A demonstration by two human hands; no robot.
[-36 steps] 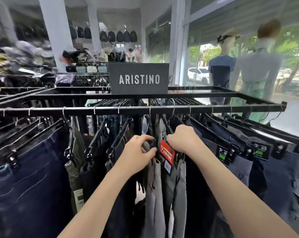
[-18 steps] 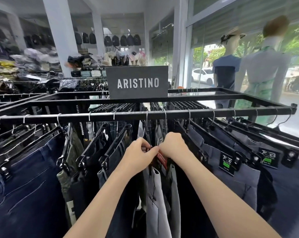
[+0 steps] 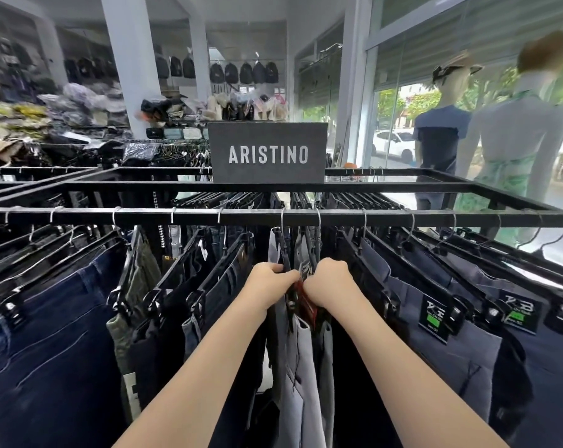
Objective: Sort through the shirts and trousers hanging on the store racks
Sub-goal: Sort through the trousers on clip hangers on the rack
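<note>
Both hands sit close together, just under the rail (image 3: 176,216), near its middle. Left hand (image 3: 268,282) has its fingers curled over the top of the grey trousers (image 3: 301,367), at the black clip hanger. Right hand (image 3: 328,281) is bunched in a fist and grips the top of the same grey bunch, right beside the left one. A red tag (image 3: 306,302) pokes out between the two hands (what it says is too blurry to read).

More trousers hang from the rail on both sides. Under its left end are dark blue jeans (image 3: 47,334), and a green pair (image 3: 138,276) hangs between them and the hands. Under its right part hangs a blue-grey pair (image 3: 451,350) with a black and green label (image 3: 433,318).

Behind the rail stands a dark sign (image 3: 267,152) with the word ARISTINO. Past the right end of the rail, two dummies (image 3: 441,130) stand at the window, and a white car (image 3: 393,145) is outside.
</note>
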